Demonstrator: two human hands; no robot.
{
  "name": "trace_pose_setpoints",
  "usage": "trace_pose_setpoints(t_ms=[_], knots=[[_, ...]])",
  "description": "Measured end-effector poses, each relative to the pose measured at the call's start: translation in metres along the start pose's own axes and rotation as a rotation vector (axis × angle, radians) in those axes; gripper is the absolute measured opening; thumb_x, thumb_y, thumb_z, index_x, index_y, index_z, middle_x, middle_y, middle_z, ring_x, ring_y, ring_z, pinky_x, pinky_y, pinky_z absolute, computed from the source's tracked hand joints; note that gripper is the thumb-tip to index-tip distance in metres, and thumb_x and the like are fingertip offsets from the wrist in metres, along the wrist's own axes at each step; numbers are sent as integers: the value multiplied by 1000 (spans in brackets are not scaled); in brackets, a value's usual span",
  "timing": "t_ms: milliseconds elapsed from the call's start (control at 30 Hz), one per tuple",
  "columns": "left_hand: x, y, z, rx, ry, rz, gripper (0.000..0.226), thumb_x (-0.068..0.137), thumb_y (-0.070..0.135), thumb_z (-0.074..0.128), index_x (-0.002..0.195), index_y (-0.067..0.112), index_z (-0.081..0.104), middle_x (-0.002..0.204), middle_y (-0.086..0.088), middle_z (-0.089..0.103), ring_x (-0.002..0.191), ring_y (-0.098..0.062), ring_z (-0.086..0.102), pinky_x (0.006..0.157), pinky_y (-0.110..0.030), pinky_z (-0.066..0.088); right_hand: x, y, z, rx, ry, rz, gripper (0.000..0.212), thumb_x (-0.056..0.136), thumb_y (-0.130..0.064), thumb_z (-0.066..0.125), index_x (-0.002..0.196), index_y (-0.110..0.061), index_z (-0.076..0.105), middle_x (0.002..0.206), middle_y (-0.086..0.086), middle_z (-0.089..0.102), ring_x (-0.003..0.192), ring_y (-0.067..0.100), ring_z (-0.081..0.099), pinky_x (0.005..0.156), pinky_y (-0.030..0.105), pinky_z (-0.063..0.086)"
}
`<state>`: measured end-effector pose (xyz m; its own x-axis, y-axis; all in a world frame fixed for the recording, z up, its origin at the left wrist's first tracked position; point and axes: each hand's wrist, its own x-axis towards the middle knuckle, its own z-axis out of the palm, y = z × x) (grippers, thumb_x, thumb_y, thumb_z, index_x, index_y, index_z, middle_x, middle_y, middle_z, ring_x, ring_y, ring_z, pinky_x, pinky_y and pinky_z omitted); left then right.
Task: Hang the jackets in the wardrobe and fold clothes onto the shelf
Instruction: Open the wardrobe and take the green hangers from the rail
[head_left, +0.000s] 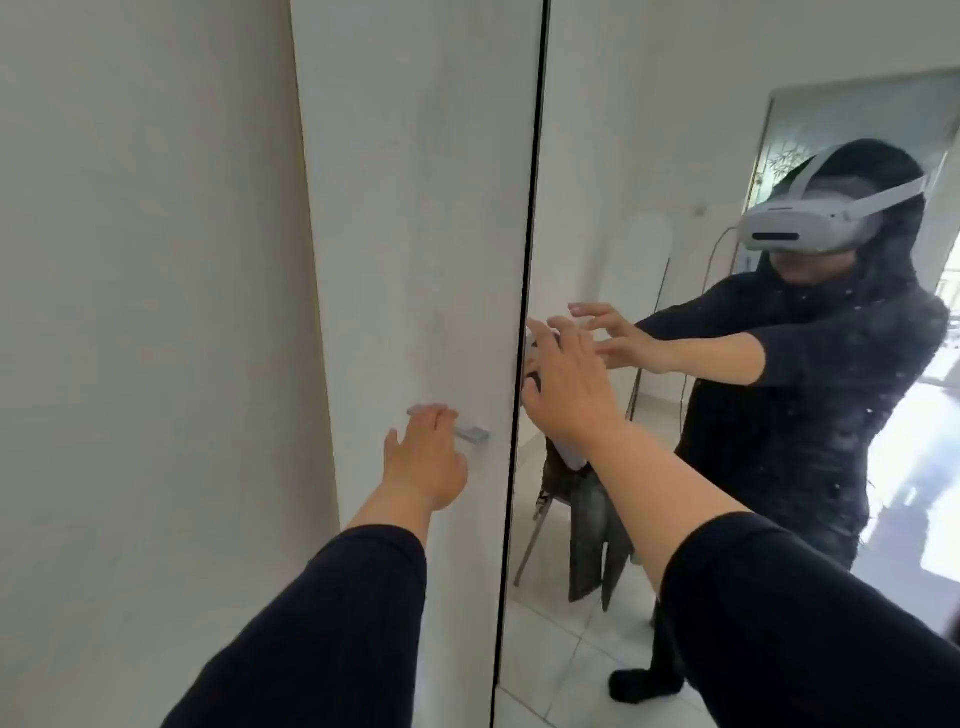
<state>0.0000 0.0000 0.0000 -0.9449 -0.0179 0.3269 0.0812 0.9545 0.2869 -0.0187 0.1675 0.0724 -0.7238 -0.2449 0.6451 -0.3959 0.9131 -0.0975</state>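
As left hand (428, 457) meets handle (470, 432), wardrobe (415, 208) closed

No legible text, label, brand or number anywhere you look: wardrobe door (415, 208), mirror (675, 130) and reflected headset (810, 228) carry none.

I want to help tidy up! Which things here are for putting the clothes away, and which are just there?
For the job:
- white wardrobe door
- its metal handle, gripped by the left hand
- mirrored door, with the right hand at its edge
- clothes draped over a chair, seen in the mirror

Just there:
- wall
- tiled floor
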Motion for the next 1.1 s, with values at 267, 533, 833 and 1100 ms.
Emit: trace_pose_setpoints(t_ms=[267, 533, 833, 1100], knots=[[40, -21, 35, 9, -269, 46, 65, 97, 26, 38, 152, 17, 3, 159, 2, 1, 146, -16, 5, 118, -49, 3, 40, -18, 56, 239, -1, 216, 72, 87, -18, 48, 150, -13, 13, 149, 12, 27, 134, 29, 33, 103, 50, 39], [56, -14, 46, 140, -265, 65, 68, 93, 23, 42, 151, 14, 6, 158, 0, 7, 146, -19, 0, 117, -50, 11, 42, -24, 70, 283, 128, 292, 74, 85, -12, 49, 150, -12, 14, 148, 9, 29, 130, 24, 35, 104, 43, 39], [20, -41, 28, 122, -177, 71, 65, 88, 18, 46, 148, 16, 20, 154, 1, 20, 144, -17, 13, 119, -41, 8, 34, -51, 54, 415, -19, 300, 58, 99, -23, 42, 149, -14, 12, 114, 10, 61, 89, 21, 61, 71, 34, 48], [-21, -77, -23, 144, -202, -51, 44, 87, 15, 49, 130, 21, 44, 130, 1, 52, 117, -22, 49, 110, -37, 30, 17, -101, 43, 521, 31, -4, 38, 99, -28, 42, 134, -15, 36, 84, 4, 67, 64, 18, 62, 64, 40, 57]])
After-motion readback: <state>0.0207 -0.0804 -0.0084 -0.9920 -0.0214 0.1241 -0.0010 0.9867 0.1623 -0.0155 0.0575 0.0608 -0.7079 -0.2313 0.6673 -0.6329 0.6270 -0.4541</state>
